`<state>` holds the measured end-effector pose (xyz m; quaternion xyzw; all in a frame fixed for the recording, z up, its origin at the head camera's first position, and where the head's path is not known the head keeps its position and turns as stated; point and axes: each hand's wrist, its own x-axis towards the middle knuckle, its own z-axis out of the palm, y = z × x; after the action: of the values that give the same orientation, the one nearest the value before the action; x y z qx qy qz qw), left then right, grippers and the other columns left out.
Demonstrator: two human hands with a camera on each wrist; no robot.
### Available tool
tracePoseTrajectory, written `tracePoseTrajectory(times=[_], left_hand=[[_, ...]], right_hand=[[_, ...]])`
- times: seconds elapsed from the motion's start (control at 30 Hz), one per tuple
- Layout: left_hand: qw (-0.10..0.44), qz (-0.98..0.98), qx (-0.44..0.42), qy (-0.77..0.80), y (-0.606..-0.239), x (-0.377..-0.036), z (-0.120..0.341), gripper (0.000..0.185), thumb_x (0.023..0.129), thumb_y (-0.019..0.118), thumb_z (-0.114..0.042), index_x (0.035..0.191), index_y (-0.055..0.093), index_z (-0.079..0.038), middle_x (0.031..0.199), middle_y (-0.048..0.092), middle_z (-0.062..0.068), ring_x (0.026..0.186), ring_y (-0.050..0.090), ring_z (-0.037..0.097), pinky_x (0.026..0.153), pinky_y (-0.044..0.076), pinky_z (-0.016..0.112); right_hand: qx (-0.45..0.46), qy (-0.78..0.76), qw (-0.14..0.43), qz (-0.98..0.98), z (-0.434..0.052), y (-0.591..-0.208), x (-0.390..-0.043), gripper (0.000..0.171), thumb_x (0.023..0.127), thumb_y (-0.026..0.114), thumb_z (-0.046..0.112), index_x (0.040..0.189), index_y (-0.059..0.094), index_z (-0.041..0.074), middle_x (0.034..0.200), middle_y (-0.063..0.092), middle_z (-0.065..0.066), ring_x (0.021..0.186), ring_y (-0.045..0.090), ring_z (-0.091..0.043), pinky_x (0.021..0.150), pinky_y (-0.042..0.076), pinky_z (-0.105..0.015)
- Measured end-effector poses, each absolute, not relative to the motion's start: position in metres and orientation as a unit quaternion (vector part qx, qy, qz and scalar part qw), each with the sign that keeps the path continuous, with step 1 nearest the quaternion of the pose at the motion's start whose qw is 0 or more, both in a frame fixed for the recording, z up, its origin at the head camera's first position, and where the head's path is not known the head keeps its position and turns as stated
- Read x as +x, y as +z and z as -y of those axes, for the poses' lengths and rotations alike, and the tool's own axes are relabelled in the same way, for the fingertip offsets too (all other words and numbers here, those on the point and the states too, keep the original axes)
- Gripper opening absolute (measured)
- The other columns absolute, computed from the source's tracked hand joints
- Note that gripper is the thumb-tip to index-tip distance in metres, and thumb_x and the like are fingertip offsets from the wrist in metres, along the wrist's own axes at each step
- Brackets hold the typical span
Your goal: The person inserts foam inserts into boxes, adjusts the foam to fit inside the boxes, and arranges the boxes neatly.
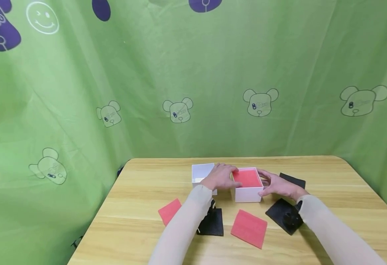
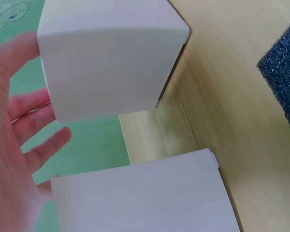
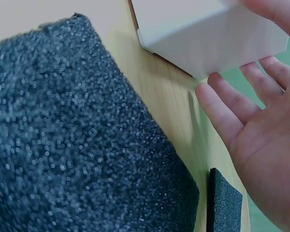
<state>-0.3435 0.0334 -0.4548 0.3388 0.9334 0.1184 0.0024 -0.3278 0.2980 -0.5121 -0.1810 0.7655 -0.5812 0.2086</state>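
Note:
Between my two hands stands a white open-topped box with a red foam square inside it, near its rim. My left hand holds the box's left side, thumb and index finger reaching over the rim. In the left wrist view, its other fingers stretch toward a second white box. From the right, my right hand holds the same box, thumb at the front corner and fingers toward the back. The right wrist view has those fingertips against the white wall.
Two red foam squares and several black foam squares lie about the wooden table. One black square is beyond my right hand. Behind the table hangs a green curtain printed with bear heads.

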Motion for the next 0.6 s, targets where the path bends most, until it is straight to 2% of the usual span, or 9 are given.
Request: tracePoseTrajectory(times=[0.17,0.3,0.47,0.6], left_hand=[[0.013,-0.926,0.344,0.153,-0.451,-0.344,-0.029,0.043,0.079,0.070,-0.052,0.111,0.063,-0.023,0.107,0.061,-0.015,0.104,0.050,0.009,0.101,0.033,0.031],[0.022,-0.925,0.343,0.161,-0.448,-0.345,-0.029,0.044,0.078,0.072,-0.050,0.111,0.063,-0.023,0.105,0.061,-0.014,0.098,0.051,0.007,0.094,0.039,0.028],[0.031,-0.934,0.323,0.152,-0.445,-0.344,-0.033,0.050,0.076,0.074,-0.049,0.116,0.063,-0.022,0.107,0.062,-0.012,0.097,0.052,0.008,0.092,0.040,0.028],[0.037,-0.940,0.310,0.141,-0.444,-0.344,-0.039,0.054,0.075,0.075,-0.049,0.119,0.062,-0.022,0.108,0.061,-0.014,0.100,0.052,0.008,0.096,0.037,0.030]], right_hand=[[-0.178,-0.580,0.209,-0.767,-0.297,-0.510,-0.328,0.104,0.077,0.077,0.008,0.151,0.004,0.002,0.154,0.009,-0.024,0.136,0.019,-0.045,0.101,0.039,-0.041],[-0.178,-0.584,0.206,-0.764,-0.296,-0.510,-0.328,0.104,0.077,0.078,0.008,0.151,0.005,0.002,0.154,0.009,-0.024,0.136,0.018,-0.045,0.101,0.039,-0.043],[-0.180,-0.580,0.207,-0.767,-0.297,-0.511,-0.328,0.103,0.078,0.077,0.008,0.151,0.005,0.002,0.154,0.008,-0.024,0.136,0.018,-0.045,0.102,0.038,-0.044],[-0.184,-0.577,0.205,-0.769,-0.297,-0.511,-0.328,0.104,0.077,0.077,0.007,0.150,0.004,0.000,0.153,0.009,-0.026,0.136,0.018,-0.046,0.102,0.038,-0.042]])
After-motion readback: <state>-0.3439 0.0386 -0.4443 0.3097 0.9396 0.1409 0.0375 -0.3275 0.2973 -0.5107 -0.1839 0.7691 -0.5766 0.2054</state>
